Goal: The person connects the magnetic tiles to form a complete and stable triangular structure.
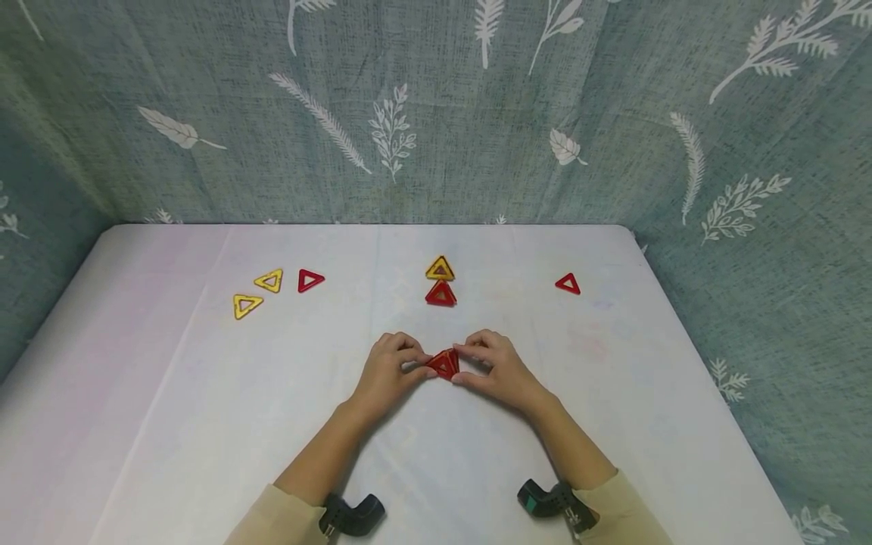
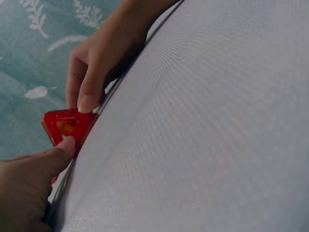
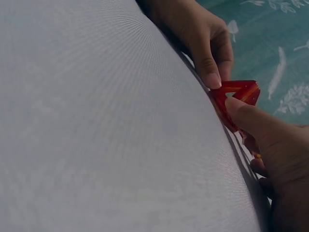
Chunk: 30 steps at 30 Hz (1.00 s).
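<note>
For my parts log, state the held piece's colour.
The held piece is mostly red, clearest from left wrist.

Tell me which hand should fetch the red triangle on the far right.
Probably the right hand: it is nearer that red triangle, and the left hand could steady the red shape both grip.

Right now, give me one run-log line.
left hand: pinching red pyramid-like build; right hand: pinching opposite side; beyond: yellow triangular piece, red triangular piece; left side: two yellow triangles, red triangle; right side: another red triangle
</note>
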Each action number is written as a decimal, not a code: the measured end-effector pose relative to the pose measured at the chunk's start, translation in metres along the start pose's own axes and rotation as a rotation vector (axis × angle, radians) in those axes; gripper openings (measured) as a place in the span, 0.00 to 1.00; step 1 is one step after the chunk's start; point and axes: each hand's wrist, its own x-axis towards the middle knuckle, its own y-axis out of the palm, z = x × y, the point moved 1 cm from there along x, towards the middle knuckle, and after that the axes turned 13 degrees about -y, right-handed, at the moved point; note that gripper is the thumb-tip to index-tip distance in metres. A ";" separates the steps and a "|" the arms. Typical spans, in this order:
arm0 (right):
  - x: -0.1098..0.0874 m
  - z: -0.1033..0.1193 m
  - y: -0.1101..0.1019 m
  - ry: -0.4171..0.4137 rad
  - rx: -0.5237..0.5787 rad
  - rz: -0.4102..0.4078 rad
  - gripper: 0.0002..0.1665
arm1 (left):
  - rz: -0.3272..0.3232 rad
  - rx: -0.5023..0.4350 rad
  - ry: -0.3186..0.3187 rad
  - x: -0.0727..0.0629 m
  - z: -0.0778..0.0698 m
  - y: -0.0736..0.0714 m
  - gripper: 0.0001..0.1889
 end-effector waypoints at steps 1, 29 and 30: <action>0.000 0.000 0.001 -0.007 -0.014 -0.003 0.24 | -0.004 0.002 -0.002 0.000 0.000 0.000 0.08; 0.024 -0.012 0.014 0.111 -0.158 -0.091 0.16 | -0.145 0.078 -0.195 0.025 -0.001 0.007 0.13; 0.025 -0.013 0.014 0.117 -0.156 -0.091 0.16 | -0.145 0.084 -0.202 0.026 -0.001 0.007 0.13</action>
